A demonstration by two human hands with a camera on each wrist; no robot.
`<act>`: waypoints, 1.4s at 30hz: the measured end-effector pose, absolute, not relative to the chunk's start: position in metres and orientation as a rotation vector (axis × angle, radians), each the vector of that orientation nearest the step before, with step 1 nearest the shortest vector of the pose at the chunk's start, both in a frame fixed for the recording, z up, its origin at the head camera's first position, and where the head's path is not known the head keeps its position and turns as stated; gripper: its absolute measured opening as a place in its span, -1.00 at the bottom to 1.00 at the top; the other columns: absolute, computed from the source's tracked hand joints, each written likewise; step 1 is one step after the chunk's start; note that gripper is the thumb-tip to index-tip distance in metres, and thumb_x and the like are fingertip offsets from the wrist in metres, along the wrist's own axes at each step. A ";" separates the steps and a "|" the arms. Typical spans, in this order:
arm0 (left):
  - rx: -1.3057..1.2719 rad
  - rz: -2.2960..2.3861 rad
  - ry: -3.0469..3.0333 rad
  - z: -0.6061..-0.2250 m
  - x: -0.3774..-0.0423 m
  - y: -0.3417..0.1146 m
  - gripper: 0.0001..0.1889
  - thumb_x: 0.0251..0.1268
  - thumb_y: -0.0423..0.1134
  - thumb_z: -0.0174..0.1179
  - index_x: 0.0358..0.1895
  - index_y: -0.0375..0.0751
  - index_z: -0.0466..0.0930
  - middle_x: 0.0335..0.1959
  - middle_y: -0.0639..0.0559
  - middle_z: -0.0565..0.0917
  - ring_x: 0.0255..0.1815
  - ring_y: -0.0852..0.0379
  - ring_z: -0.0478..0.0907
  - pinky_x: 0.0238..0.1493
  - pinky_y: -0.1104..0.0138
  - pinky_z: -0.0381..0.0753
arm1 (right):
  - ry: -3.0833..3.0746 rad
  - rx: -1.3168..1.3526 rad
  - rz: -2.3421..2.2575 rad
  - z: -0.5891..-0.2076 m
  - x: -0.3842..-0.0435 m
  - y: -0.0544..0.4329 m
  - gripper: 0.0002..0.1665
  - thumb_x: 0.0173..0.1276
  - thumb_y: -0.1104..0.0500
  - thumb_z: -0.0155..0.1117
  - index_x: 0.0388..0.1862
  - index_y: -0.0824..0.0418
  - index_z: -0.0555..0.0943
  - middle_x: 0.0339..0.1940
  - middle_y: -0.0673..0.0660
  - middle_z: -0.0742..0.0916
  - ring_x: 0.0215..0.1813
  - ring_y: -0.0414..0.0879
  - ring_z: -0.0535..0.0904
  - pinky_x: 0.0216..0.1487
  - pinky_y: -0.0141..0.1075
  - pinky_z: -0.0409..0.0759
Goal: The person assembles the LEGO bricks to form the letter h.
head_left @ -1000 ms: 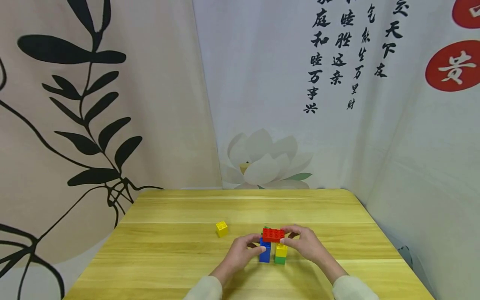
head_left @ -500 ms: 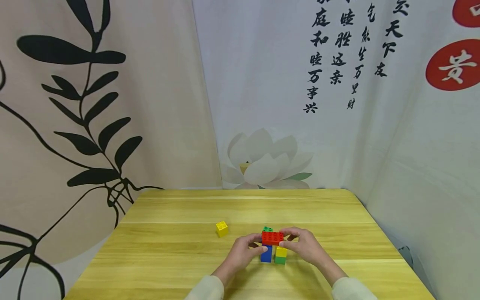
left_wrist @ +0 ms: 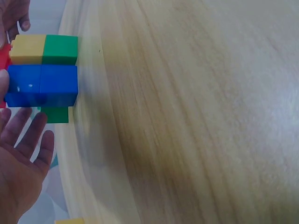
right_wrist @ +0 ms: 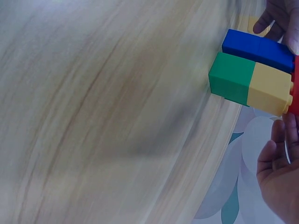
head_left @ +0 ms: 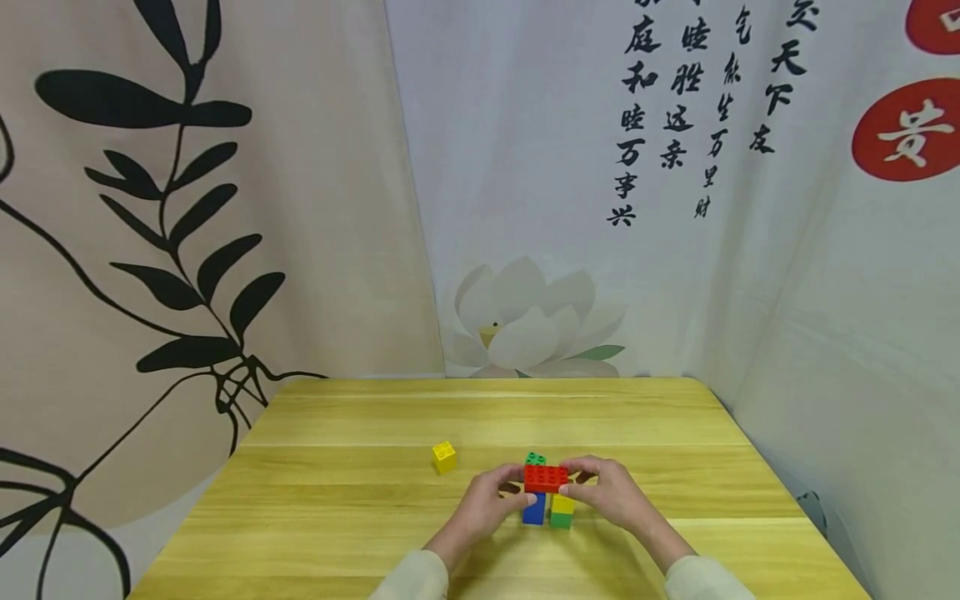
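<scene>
"On the wooden table (head_left: pixel 315 500), what do the hands have?"

"One red brick (head_left: pixel 546 478). The left hand (head_left: pixel 483 502) pinches one end between thumb and forefinger; the right hand (head_left: pixel 611 487) pinches the other end likewise. The left hand's remaining fingers stand loose of the bricks."

"Position and axis?"

"Directly between the two sets of fingertips, long axis running left to right, hand to hand. Neither hand is nearer. The brick spans the blue stack (head_left: pixel 533 511) and the yellow brick (head_left: pixel 562 504), which sits on a green base brick (head_left: pixel 561 521)."

"Seated?"

"The head view cannot settle it; the red brick hides the joints. The right wrist view shows yellow studs exposed beside the red, so I judge that joint not fully closed. At the blue stack I cannot tell."

"Other differences between views?"

"The left wrist view reveals a seam across the blue stack. Only the head view shows the loose yellow brick (head_left: pixel 444 458) whole, well apart, and the rear green brick's (head_left: pixel 535 459) studs."
</scene>
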State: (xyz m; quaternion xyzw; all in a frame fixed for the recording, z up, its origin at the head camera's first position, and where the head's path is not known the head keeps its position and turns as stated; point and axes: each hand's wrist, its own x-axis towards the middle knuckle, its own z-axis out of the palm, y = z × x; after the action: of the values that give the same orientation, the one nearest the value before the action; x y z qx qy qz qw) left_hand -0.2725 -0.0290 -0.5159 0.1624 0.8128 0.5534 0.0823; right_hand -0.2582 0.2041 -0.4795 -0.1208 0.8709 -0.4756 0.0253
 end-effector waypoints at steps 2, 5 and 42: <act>0.472 1.660 2.419 -0.515 -0.273 -0.029 -0.46 0.28 0.00 0.34 0.29 -0.08 0.53 0.07 0.10 0.66 0.03 0.04 0.58 -0.02 0.11 0.62 | 2.698 -0.375 -1.465 -0.480 -0.258 0.204 -0.54 0.24 0.03 0.48 0.08 0.17 0.69 0.00 0.06 0.70 -0.04 -0.01 0.53 -0.26 -0.19 0.56; 0.485 1.680 2.407 -0.514 -0.275 -0.030 -0.43 0.30 0.04 0.30 0.32 -0.10 0.51 0.06 0.09 0.67 0.01 0.05 0.58 -0.04 0.13 0.63 | 2.709 -0.380 -1.451 -0.480 -0.259 0.204 -0.55 0.24 0.04 0.49 0.08 0.17 0.69 -0.02 0.05 0.71 -0.04 -0.02 0.53 -0.26 -0.20 0.56; 0.534 1.573 2.442 -0.507 -0.279 -0.030 -0.49 0.25 -0.27 0.38 0.28 -0.13 0.53 -0.02 0.14 0.69 -0.06 0.14 0.59 0.04 0.11 0.58 | 2.703 -0.397 -1.468 -0.481 -0.257 0.205 -0.55 0.25 0.06 0.47 0.08 0.21 0.68 -0.06 0.05 0.71 -0.10 -0.06 0.54 -0.31 -0.27 0.55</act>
State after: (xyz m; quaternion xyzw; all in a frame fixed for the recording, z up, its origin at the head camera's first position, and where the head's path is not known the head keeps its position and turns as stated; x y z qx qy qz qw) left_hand -0.2785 -0.0299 -0.5068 0.1801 0.8231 0.5303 0.0939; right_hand -0.2566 0.2054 -0.4815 -0.1281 0.8714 -0.4731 0.0201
